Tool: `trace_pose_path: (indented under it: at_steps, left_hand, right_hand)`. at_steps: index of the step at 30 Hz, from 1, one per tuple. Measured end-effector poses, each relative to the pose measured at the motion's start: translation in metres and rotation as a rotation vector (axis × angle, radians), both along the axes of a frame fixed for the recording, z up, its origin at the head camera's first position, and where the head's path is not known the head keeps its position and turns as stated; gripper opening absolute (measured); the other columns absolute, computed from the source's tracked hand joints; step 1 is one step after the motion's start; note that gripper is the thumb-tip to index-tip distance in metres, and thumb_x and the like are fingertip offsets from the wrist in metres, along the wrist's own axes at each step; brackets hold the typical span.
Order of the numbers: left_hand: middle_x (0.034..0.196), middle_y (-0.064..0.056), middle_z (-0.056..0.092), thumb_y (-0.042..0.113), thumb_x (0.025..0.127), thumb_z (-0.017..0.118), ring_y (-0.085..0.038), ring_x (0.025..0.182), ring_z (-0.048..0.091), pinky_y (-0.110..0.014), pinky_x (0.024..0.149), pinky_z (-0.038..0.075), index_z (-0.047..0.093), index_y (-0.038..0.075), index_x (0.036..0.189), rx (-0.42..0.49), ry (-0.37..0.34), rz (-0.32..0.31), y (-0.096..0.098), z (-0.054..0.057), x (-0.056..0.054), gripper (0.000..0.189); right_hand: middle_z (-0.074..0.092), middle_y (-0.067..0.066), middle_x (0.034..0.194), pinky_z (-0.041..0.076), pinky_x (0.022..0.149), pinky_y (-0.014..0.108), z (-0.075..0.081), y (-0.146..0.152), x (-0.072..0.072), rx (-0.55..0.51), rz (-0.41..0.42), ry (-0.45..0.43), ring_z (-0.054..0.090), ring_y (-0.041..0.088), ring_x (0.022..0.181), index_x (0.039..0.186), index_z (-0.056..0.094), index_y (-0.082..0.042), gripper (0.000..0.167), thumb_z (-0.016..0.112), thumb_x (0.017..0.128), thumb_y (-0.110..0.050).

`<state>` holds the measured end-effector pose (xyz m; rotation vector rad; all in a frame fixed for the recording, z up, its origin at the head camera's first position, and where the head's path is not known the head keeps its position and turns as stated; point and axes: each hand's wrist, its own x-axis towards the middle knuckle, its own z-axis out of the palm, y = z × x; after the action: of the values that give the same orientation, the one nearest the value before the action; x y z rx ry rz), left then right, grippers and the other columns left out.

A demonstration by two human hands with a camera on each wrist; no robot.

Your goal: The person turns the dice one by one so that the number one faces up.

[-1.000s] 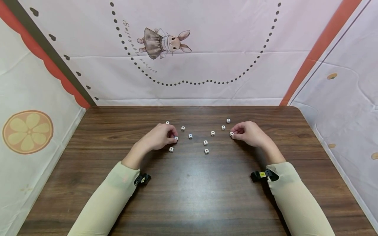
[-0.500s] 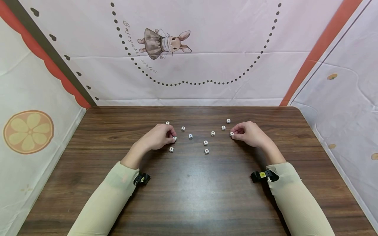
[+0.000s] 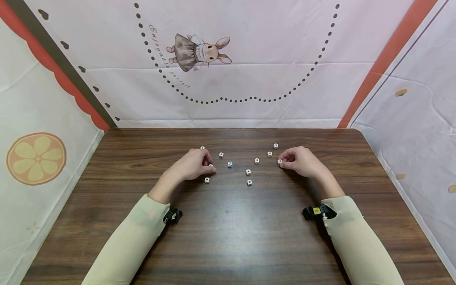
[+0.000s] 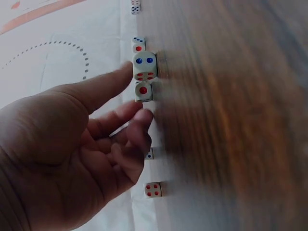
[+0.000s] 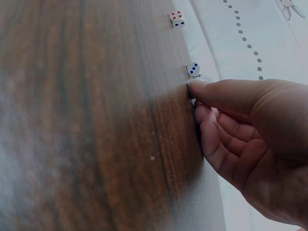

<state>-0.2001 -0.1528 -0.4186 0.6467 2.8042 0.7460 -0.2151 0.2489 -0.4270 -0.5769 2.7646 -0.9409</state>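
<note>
My left hand (image 3: 192, 164) is around a white die (image 3: 211, 165) on the table, mostly covered by the thumb. In the left wrist view, a die with one red dot (image 4: 143, 90) shows between thumb and fingertips, which are spread apart. A larger-looking die with two blue dots (image 4: 145, 66) stands by the thumb tip there. My right hand (image 3: 303, 160) pinches another die (image 3: 279, 162) between thumb and forefinger at table level. The thumb (image 5: 226, 94) hides most of that die in the right wrist view. Close to the left hand sits one more die (image 3: 207, 180).
Several other dice lie between the hands, among them one with a five on top (image 3: 230, 164) and one nearer me (image 3: 249, 182). A die (image 3: 276, 146) stands farther back on the right. Printed cloth (image 3: 270, 79) hangs behind the brown wooden table (image 3: 228, 237).
My left thumb and fingers have parted slightly from their die, which is turned and now more hidden behind the thumb. My right hand has stayed in place.
</note>
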Motion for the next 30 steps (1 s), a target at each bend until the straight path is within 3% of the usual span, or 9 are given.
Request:
trace_pose_path:
  at_steps: [6, 10, 18, 30]
  left_hand:
    - [0.085, -0.004, 0.064, 0.033, 0.093, 0.085, -0.02, 0.079, 0.06, -0.038, 0.076, 0.05, 0.064, 0.006, 0.092, -0.095, -0.01, 0.047, 0.007, 0.0012, -0.0008, 0.034]
    - [0.08, -0.003, 0.062, 0.026, 0.092, 0.084, -0.02, 0.076, 0.059, -0.038, 0.075, 0.05, 0.063, 0.007, 0.087, -0.112, -0.003, 0.038, 0.008, 0.0009, -0.0015, 0.029]
    - [0.081, 0.0, 0.062, 0.013, 0.092, 0.081, -0.017, 0.077, 0.058, -0.035, 0.075, 0.049, 0.068, 0.008, 0.094, -0.035, 0.013, -0.011, 0.0061, -0.0002, -0.0026, 0.014]
    - [0.085, 0.002, 0.067, 0.008, 0.091, 0.078, -0.015, 0.08, 0.062, -0.037, 0.08, 0.052, 0.068, 0.009, 0.098, 0.032, 0.023, -0.047, 0.0016, -0.0011, -0.0017, 0.012]
  right_hand:
    - [0.074, 0.001, 0.089, 0.052, 0.076, 0.034, -0.0004, 0.0, -0.0003, -0.001, 0.0, 0.002, 0.066, 0.017, 0.084, 0.105, 0.079, -0.003, 0.011, 0.077, 0.096, -0.008]
    - [0.074, 0.001, 0.089, 0.052, 0.077, 0.035, 0.0, -0.0002, -0.0007, 0.001, -0.001, 0.002, 0.066, 0.017, 0.085, 0.106, 0.079, -0.003, 0.01, 0.077, 0.097, -0.008]
    - [0.074, 0.0, 0.089, 0.051, 0.077, 0.034, 0.0002, 0.0001, -0.0003, -0.001, -0.005, -0.006, 0.066, 0.017, 0.085, 0.106, 0.079, -0.003, 0.011, 0.077, 0.097, -0.009]
    - [0.074, 0.001, 0.089, 0.052, 0.076, 0.035, 0.0004, 0.0002, 0.0003, -0.003, -0.004, -0.002, 0.066, 0.017, 0.084, 0.105, 0.079, -0.002, 0.011, 0.077, 0.096, -0.008]
